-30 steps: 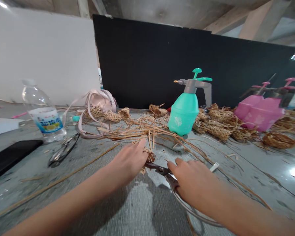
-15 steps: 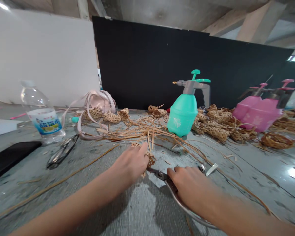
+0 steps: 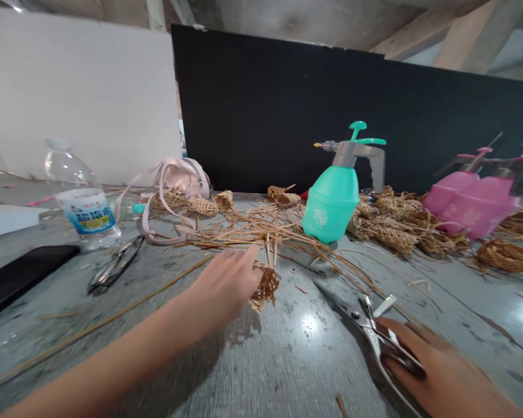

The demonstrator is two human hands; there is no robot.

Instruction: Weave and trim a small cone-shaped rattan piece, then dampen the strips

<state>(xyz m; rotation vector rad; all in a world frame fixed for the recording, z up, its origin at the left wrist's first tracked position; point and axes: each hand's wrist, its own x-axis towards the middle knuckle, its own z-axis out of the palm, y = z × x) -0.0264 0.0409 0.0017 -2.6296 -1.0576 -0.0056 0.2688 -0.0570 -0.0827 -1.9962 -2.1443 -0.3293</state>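
Left hand (image 3: 226,284) pinches the small woven piece (image 3: 268,283) at its fingertips; right hand (image 3: 444,377) wraps its fingers round the shears (image 3: 361,318), blades ahead of them; too hard a pinch could crush the frail weave

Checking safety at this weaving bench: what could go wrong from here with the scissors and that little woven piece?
The scissors in the right hand point their blades toward the left hand; a quick reach across could nick it. The small woven piece seems held at one end only and might slip.
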